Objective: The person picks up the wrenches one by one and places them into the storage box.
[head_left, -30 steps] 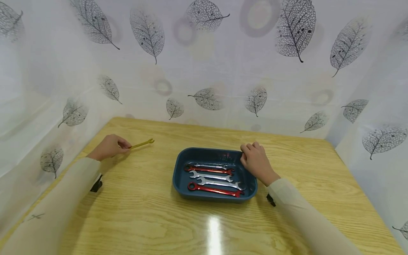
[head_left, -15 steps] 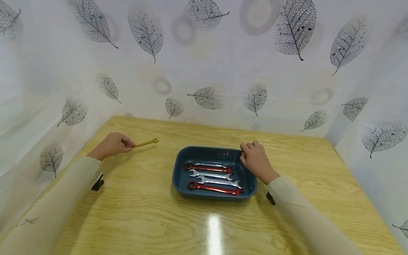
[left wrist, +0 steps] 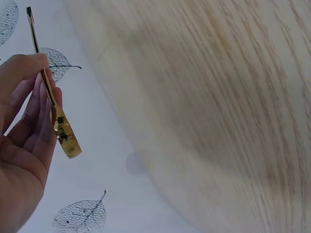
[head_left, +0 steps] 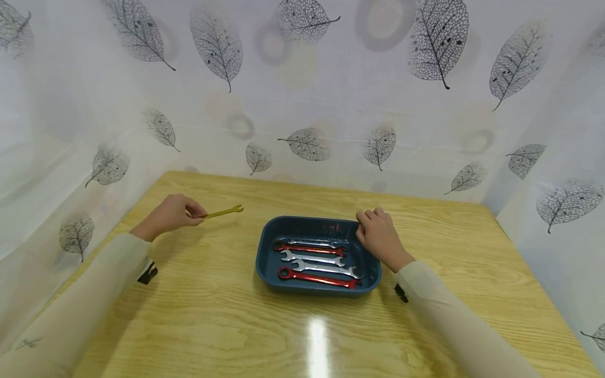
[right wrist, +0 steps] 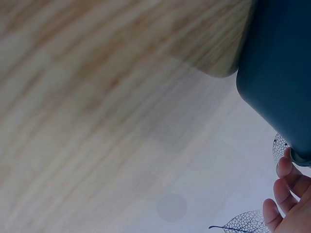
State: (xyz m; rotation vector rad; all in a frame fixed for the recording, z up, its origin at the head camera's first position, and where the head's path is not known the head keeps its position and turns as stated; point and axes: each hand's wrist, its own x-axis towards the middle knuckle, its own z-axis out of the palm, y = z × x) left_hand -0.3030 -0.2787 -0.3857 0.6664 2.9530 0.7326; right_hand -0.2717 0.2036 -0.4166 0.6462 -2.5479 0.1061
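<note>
A small golden open-ended wrench (head_left: 226,211) is pinched between the thumb and fingers of my left hand (head_left: 177,214), held above the table at the left. Up close in the left wrist view, the shiny wrench (left wrist: 63,131) sticks out past both sides of the grip. My right hand (head_left: 382,239) holds the back right corner of a dark blue tray (head_left: 312,227), fingers curled over its rim; the thumb is hidden. Inside the tray several wrenches lie side by side: red ones such as the front wrench (head_left: 319,279), and silver ones such as the middle wrench (head_left: 326,269).
The tray stands on a light wood-grain table (head_left: 227,315). A white curtain (head_left: 331,105) printed with grey leaves closes off the back and both sides. Black straps, such as the one at the left wrist (head_left: 147,274), hang below the sleeves.
My left hand has moved slightly to the right and a little away from me, bringing the golden wrench closer to the tray. The right hand and the tray stay in place.
</note>
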